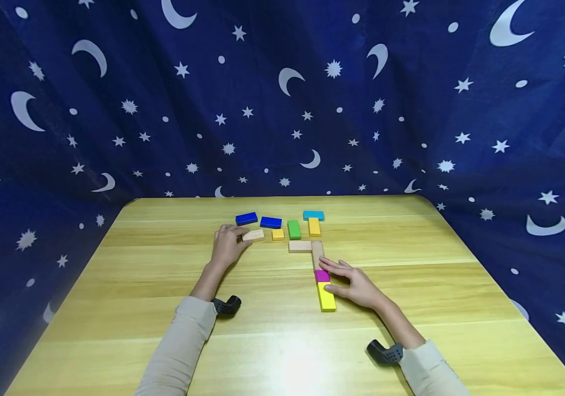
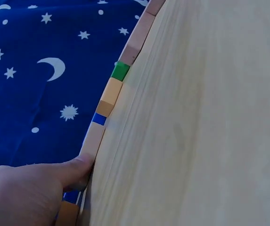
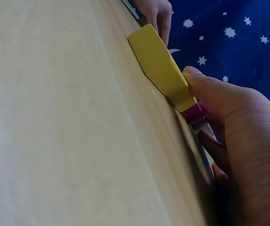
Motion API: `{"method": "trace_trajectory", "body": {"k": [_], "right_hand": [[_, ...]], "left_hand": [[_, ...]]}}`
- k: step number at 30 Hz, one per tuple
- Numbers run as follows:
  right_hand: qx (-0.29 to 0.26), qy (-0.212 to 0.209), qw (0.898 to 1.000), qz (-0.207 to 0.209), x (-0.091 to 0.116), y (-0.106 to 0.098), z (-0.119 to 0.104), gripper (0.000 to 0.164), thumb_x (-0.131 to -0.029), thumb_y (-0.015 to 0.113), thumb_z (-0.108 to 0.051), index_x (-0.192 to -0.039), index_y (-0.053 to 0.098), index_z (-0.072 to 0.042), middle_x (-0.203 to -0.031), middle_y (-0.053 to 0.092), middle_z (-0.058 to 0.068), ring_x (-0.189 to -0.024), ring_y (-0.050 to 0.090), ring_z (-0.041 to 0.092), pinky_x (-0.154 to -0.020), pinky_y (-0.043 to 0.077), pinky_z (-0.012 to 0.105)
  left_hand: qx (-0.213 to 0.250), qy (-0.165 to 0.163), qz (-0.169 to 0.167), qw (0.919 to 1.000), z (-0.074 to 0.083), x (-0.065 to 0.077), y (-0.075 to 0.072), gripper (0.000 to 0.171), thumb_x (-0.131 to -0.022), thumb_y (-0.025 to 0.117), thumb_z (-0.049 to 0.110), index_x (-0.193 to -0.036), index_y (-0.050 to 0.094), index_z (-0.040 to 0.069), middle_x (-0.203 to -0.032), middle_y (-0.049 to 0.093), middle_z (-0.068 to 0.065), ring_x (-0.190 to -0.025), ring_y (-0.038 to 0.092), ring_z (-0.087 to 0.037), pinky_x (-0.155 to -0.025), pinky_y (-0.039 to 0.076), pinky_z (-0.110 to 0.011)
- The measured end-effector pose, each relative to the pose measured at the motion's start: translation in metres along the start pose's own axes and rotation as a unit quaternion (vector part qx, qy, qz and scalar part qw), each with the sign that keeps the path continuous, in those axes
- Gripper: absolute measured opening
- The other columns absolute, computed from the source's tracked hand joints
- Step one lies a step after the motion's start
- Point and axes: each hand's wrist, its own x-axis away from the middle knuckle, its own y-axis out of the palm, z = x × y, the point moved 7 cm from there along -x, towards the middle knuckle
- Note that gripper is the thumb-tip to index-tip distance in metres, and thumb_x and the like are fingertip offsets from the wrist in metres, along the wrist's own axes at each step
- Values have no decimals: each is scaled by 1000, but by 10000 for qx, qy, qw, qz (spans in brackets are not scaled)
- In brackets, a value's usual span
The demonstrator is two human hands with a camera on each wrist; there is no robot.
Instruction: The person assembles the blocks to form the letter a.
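Note:
At the left of the block group, my left hand pinches a plain wood block between thumb and fingers; the left wrist view shows the thumb along the end of it. My right hand lies over the right side of a line of blocks with its fingers fairly straight. Its thumb touches a yellow block, and its fingertips reach across to an upright-running plain block. Between those two sits a magenta block. Another plain block runs left from the line's far end.
Behind stand two blue blocks, one tilted and one straighter. A small orange block, a green block, a larger orange block and a light blue block are nearby. A star-patterned cloth hangs behind the table.

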Motion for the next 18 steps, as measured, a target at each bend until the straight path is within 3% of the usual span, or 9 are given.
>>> {"method": "trace_trajectory", "body": {"k": [5,9,14,18], "right_hand": [[34,-91,10000,3,-1,0,-1,57,-85,68,-30,-135,49,-12,-142,40,2,-131,32,33,-109,17,42],[37,-59,10000,39,0,0,0,57,-84,67,-31,-135,49,-12,-142,40,0,-131,32,33,-109,17,43],[35,-108,9999,65,0,0,2,57,-84,67,-31,-135,49,-13,-142,40,0,-130,32,34,-109,17,42],[39,-213,9997,83,0,-1,2,56,-84,68,-31,-134,50,-12,-142,40,3,-129,34,33,-110,17,35]], "left_hand": [[249,437,157,9986,13,8,-2,34,-78,75,25,-106,69,7,-109,64,-10,-105,51,-27,-87,38,-43],[856,722,64,9937,28,14,2,33,-77,76,23,-104,69,6,-105,65,-9,-101,54,-27,-89,42,-42],[1239,742,-350,9889,42,17,17,34,-76,76,23,-105,69,6,-104,65,-7,-102,56,-26,-89,43,-40],[1278,693,-402,9886,49,15,26,33,-76,76,21,-105,68,6,-105,64,-8,-103,56,-27,-90,43,-39]]}}
